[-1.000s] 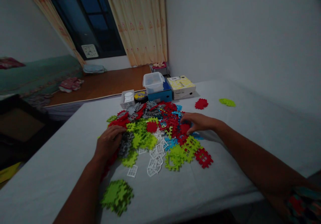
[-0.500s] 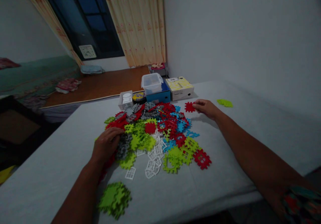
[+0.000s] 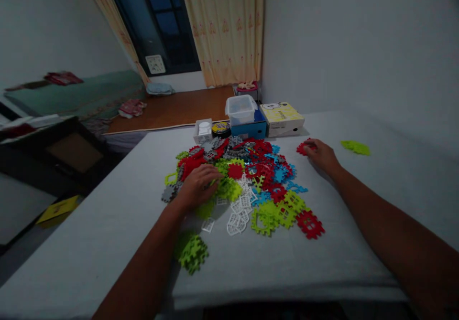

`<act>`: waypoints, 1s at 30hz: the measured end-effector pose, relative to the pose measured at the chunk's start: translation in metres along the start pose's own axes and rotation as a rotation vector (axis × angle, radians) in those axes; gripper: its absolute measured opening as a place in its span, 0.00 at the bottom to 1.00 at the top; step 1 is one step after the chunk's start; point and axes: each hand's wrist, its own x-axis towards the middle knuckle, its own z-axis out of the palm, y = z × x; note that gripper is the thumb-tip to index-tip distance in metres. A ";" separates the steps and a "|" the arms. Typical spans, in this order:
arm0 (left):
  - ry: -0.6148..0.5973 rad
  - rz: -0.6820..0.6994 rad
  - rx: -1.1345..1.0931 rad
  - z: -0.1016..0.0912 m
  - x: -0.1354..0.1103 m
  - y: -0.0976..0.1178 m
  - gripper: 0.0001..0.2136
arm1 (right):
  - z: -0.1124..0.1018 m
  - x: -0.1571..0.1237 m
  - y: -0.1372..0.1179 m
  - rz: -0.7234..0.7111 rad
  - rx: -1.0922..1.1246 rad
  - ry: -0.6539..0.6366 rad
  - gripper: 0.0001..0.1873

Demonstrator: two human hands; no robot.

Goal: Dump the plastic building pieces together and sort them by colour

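Observation:
A heap of toothed plastic interlocking tiles in red, grey, green and blue lies on the cloth-covered table. My left hand [image 3: 199, 186] reaches over its left side, thumb and fingers apart, fingertips at the green tiles [image 3: 229, 190]. To the right of the heap, my right hand [image 3: 322, 155] pinches a red interlocking tile [image 3: 303, 147] low over the table; whether the tile touches the cloth I cannot tell. White lattice window pieces [image 3: 238, 217] lie at the heap's front. A red window tile [image 3: 310, 224] sits at its right front corner.
A stack of green tiles [image 3: 193, 252] lies near the front edge, beside my left forearm. Green tiles [image 3: 355, 147] lie far right. Behind the heap stand a clear plastic tub [image 3: 241, 111] on a blue box [image 3: 251, 130], a yellow-and-white box [image 3: 283, 119] and a round black tin [image 3: 221, 130].
My left hand has shifted from the grey and red tiles to the green ones. My right hand has carried the red tile rightward, away from the heap. The view has turned left.

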 end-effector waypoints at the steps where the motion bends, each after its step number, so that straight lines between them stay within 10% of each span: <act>1: -0.056 0.011 -0.005 0.001 0.003 0.007 0.11 | 0.003 -0.001 -0.002 -0.021 -0.010 -0.023 0.18; 12: -0.270 -0.100 -0.131 -0.004 0.003 0.013 0.14 | 0.009 -0.011 -0.020 -0.072 -0.003 -0.119 0.19; 21: 0.022 -0.394 -0.304 -0.017 -0.006 -0.005 0.13 | 0.009 -0.016 -0.026 -0.063 -0.015 -0.132 0.17; 30: -0.779 -0.286 -0.757 -0.080 -0.027 -0.005 0.12 | 0.012 -0.018 -0.023 -0.090 -0.015 -0.165 0.16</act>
